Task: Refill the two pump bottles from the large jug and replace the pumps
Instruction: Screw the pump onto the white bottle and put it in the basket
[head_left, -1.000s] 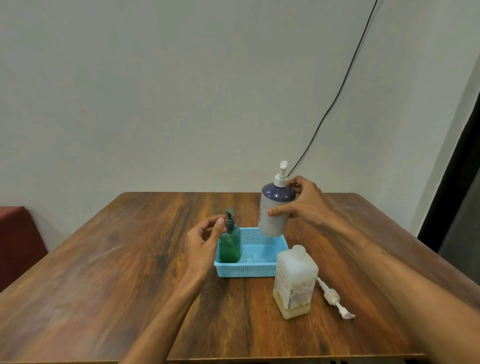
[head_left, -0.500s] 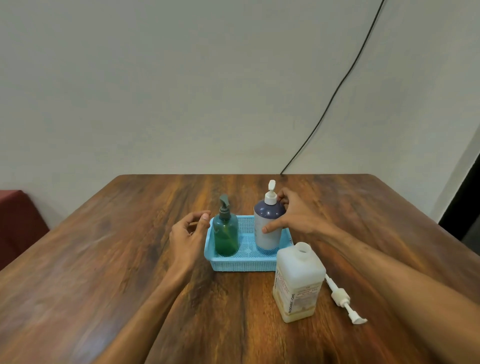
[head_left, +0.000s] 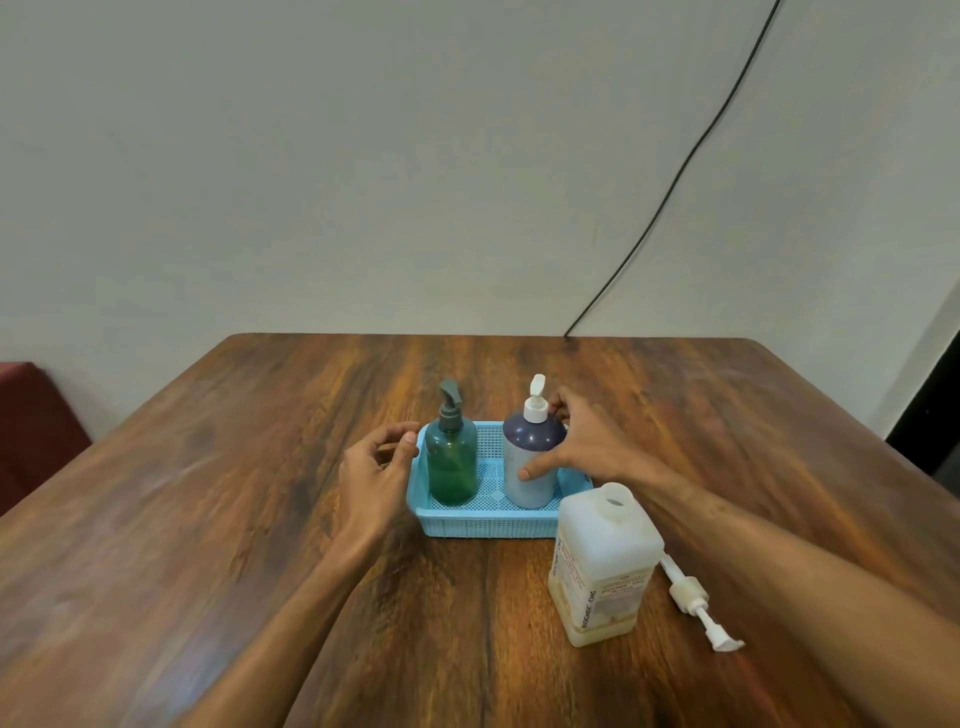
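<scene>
A green pump bottle and a dark-blue-topped bottle with a white pump stand upright in a light blue basket, both with pumps fitted. My right hand wraps the blue bottle, thumb on its front and fingers behind its shoulder. My left hand hovers just left of the basket, fingers loosely curled, holding nothing. The large white jug stands in front of the basket's right end, its mouth uncapped. The jug's white pump lies flat on the table to its right.
The wooden table stretches wide on both sides of the basket. A black cable runs down the wall to the table's far edge. A dark red seat sits beyond the left edge.
My right hand brought the blue bottle down from the air into the basket beside the green one. My left hand came off the green bottle and drew slightly left.
</scene>
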